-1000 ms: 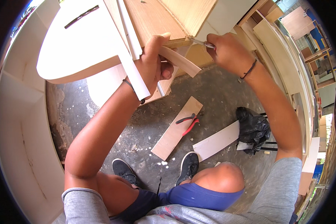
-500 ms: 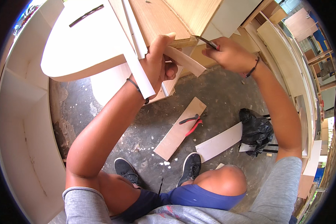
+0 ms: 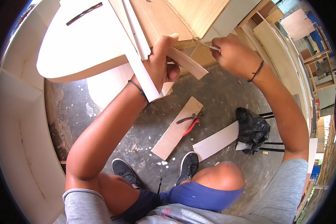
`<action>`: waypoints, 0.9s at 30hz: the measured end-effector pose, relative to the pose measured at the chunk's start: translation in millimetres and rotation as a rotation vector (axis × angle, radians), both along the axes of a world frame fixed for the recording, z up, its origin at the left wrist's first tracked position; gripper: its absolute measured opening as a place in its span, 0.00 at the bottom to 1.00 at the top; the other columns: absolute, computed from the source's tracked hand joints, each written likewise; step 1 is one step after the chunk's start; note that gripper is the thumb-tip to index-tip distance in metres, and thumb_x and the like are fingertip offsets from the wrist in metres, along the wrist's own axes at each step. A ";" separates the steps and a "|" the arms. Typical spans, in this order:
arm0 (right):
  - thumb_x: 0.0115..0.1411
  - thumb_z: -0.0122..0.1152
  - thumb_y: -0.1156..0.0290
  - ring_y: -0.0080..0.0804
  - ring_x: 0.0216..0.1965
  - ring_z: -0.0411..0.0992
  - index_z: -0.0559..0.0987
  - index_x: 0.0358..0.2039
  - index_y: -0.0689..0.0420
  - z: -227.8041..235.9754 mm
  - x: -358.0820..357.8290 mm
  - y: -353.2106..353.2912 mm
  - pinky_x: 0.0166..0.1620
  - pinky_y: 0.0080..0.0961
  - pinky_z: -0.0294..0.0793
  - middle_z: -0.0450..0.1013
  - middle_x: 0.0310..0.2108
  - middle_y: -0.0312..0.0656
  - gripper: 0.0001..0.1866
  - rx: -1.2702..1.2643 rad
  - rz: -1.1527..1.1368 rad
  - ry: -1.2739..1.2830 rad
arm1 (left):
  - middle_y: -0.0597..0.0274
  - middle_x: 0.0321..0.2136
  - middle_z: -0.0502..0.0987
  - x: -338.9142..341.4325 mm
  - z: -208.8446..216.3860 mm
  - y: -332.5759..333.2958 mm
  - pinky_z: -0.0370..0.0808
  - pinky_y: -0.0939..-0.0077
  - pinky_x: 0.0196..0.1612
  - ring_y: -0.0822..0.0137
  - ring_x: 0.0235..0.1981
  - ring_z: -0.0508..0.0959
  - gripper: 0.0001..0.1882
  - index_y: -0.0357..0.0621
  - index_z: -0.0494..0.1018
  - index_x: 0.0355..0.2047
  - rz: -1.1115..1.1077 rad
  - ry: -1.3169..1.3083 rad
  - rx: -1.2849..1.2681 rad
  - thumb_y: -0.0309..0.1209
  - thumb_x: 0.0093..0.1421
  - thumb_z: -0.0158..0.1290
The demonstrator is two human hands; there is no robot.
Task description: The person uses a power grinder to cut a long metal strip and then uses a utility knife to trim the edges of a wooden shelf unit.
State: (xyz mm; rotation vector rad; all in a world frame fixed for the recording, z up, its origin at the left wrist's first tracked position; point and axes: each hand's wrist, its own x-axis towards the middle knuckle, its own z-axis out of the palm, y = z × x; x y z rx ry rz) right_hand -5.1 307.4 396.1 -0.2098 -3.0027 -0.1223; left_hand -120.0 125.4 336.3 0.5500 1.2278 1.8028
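Note:
A thin, bendable wood-coloured strip (image 3: 190, 63) juts out from my left hand (image 3: 157, 65). My left thumb rests up by the corner of a wood-grain panel (image 3: 160, 24), and the other fingers curl under around the strip. Close to that panel's edge on the right, my right hand (image 3: 237, 55) grips a slim bladed tool that looks like a knife (image 3: 215, 48); its handle shows a bit of red and is mostly covered by the fingers. A narrow white strip (image 3: 142, 78) lies across my left wrist, running down from a white board (image 3: 82, 44) with a rounded end.
A dark drill bit (image 3: 84, 14) rests on the white board. On the floor, red-and-black pliers (image 3: 190, 123) lie on a wooden offcut (image 3: 171, 138). A pale board (image 3: 216, 142) and a black plastic bag (image 3: 253, 128) are to the right. White cabinet panels (image 3: 22, 123) stand at left.
My right hand has shifted slightly right, turning the tool so its blade shows brighter and shorter. My left hand keeps its grip on the strip. The view has shifted slightly.

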 end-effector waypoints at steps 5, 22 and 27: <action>0.55 0.53 0.69 0.55 0.28 0.73 0.77 0.27 0.62 -7.6 -3.1 2.9 0.34 0.45 0.73 0.74 0.24 0.56 0.09 0.127 0.010 0.076 | 0.61 0.20 0.62 0.6 0.9 0.8 0.58 0.76 0.27 0.73 0.17 0.59 0.25 0.36 0.66 0.36 -0.006 -0.045 -0.007 0.51 0.60 0.44; 0.59 0.54 0.63 0.54 0.25 0.70 0.74 0.27 0.64 -4.3 2.5 -6.0 0.31 0.42 0.69 0.71 0.21 0.55 0.15 -0.214 -0.100 -0.007 | 0.63 0.22 0.63 -4.5 -2.6 1.1 0.59 0.77 0.28 0.75 0.18 0.59 0.27 0.36 0.67 0.36 0.031 -0.042 -0.005 0.53 0.60 0.43; 0.56 0.55 0.67 0.54 0.28 0.73 0.76 0.25 0.60 -13.3 2.2 9.8 0.34 0.45 0.72 0.73 0.21 0.52 0.09 0.026 0.050 0.098 | 0.64 0.20 0.62 1.0 0.8 0.7 0.58 0.77 0.27 0.75 0.17 0.58 0.27 0.36 0.67 0.35 0.017 -0.049 0.003 0.53 0.60 0.43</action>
